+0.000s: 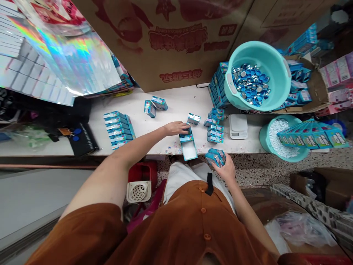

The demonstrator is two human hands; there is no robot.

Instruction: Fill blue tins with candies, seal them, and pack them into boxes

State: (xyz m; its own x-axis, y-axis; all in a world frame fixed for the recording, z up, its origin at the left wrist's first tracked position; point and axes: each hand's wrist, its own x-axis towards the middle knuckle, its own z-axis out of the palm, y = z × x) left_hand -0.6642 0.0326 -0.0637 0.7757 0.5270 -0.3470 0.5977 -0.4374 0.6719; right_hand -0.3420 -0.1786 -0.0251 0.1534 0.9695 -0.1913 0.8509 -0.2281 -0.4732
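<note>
My left hand (pixel 176 128) reaches over the far end of an open blue display box (pixel 189 151), fingers stretched out and touching the small packs there. One small blue pack (pixel 186 138) shows in that box beside my fingers; the near part shows its white floor. In my right hand (pixel 227 170) are a couple of small blue packs (pixel 215 157), gripped together just off the table's front edge. A single pack (pixel 193 118) lies beyond the display box. To its right stands a column of several packs (pixel 215 133).
Filled blue boxes (pixel 118 129) stand in a row at left, two packs (pixel 156 105) farther back. A digital scale (pixel 238 127), a tub of white pellets (pixel 261 138) and a turquoise basin of caps (pixel 285 79) are at right. A large carton (pixel 176 44) closes off the back.
</note>
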